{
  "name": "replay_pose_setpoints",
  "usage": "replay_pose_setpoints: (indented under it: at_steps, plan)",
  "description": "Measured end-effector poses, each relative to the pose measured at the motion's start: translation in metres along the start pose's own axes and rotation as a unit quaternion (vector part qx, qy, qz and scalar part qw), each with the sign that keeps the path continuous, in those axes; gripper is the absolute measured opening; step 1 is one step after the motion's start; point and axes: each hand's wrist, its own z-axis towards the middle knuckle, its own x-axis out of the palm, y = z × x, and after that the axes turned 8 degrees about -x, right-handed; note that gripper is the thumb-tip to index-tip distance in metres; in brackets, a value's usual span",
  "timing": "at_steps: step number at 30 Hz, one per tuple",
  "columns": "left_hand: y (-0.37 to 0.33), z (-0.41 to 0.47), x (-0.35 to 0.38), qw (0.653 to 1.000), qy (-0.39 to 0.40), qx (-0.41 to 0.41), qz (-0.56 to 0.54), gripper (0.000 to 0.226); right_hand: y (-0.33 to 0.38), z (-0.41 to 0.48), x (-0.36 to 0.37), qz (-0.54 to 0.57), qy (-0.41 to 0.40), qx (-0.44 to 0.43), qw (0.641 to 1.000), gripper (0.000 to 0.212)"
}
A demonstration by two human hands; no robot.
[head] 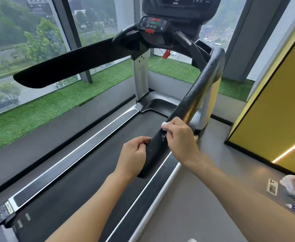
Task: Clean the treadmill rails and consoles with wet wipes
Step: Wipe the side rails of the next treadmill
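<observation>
Head view: right grip (179, 137) clenched on wet wipe (164, 124), which is mostly hidden under the fingers and pressed to right handrail (195, 95); left grip (134, 154) curled against handrail's near end, hold unclear; console (178, 7) cut off at top edge.

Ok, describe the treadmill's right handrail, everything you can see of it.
The right handrail is a long, thick bar running from the console toward the camera, ending in a rounded tip. Its top looks like black padding, scuffed with pale marks; its outer side is shiny gold-toned metal. A silver upright carries it. The right hand presses a white wet wipe onto it; the left hand grips its inner edge near the tip.
</observation>
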Motion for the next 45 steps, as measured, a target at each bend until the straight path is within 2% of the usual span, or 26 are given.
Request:
replay_pose_setpoints:
  at_steps: [3, 7, 11, 15, 16, 19, 20, 23, 25, 28, 32, 34, 37, 39, 42, 45]
  plan:
    - [0.002, 0.001, 0.000, 1.000, -0.001, 0.001, -0.015, 0.043, 0.003, -0.007, -0.004, 0.017, 0.064, -0.054, 0.996, 0.018]
    - [0.004, -0.001, -0.002, 0.999, 0.004, -0.004, -0.041, 0.043, -0.013, 0.001, -0.003, -0.014, -0.020, 0.014, 1.000, 0.019]
    - [0.009, -0.004, -0.003, 0.996, 0.022, -0.006, -0.088, 0.044, -0.001, -0.015, -0.004, 0.005, 0.047, -0.048, 0.998, 0.018]
    - [0.010, -0.007, -0.002, 0.993, 0.026, -0.010, -0.116, 0.047, -0.009, -0.010, -0.001, -0.019, -0.034, 0.007, 0.999, 0.019]
    - [0.010, -0.008, -0.002, 0.992, 0.023, -0.009, -0.121, 0.047, 0.000, -0.015, 0.003, -0.017, -0.034, 0.009, 0.999, 0.020]
    - [0.012, -0.007, -0.002, 0.992, 0.020, -0.009, -0.126, 0.046, 0.014, -0.029, 0.003, -0.001, 0.037, -0.056, 0.998, 0.023]
    - [0.012, -0.007, -0.001, 0.992, 0.021, -0.010, -0.125, 0.046, 0.007, -0.026, 0.001, -0.002, 0.032, -0.057, 0.998, 0.023]
    - [0.013, -0.007, -0.001, 0.992, 0.024, -0.006, -0.124, 0.048, -0.005, -0.016, 0.002, -0.024, -0.056, 0.027, 0.998, 0.021]
    - [0.013, -0.006, -0.001, 0.992, 0.019, -0.001, -0.124, 0.048, 0.009, -0.022, 0.007, -0.029, -0.040, 0.029, 0.998, 0.022]
    - [0.012, -0.007, -0.002, 0.992, 0.019, 0.000, -0.128, 0.051, 0.017, -0.033, 0.002, -0.005, 0.029, -0.042, 0.999, 0.020]
    - [0.011, -0.008, -0.001, 0.992, 0.021, -0.003, -0.128, 0.050, 0.000, -0.019, 0.003, -0.029, -0.073, 0.040, 0.996, 0.017]
    - [0.011, -0.009, -0.002, 0.991, 0.017, -0.002, -0.130, 0.045, 0.014, -0.028, 0.012, -0.040, -0.061, 0.041, 0.996, 0.018]
    - [0.010, -0.009, -0.002, 0.991, 0.020, -0.001, -0.132, 0.045, 0.024, -0.043, 0.009, -0.014, 0.019, -0.031, 0.999, 0.023]
    - [0.010, -0.008, -0.002, 0.992, 0.021, -0.004, -0.126, 0.046, 0.010, -0.035, 0.005, -0.018, -0.004, -0.023, 1.000, 0.022]
    - [0.010, -0.008, -0.001, 0.991, 0.021, -0.008, -0.128, 0.044, 0.007, -0.026, 0.009, -0.035, -0.087, 0.062, 0.994, 0.019]
    - [0.010, -0.009, -0.002, 0.992, 0.016, -0.002, -0.127, 0.043, 0.034, -0.041, 0.015, -0.040, -0.026, 0.008, 0.999, 0.024]
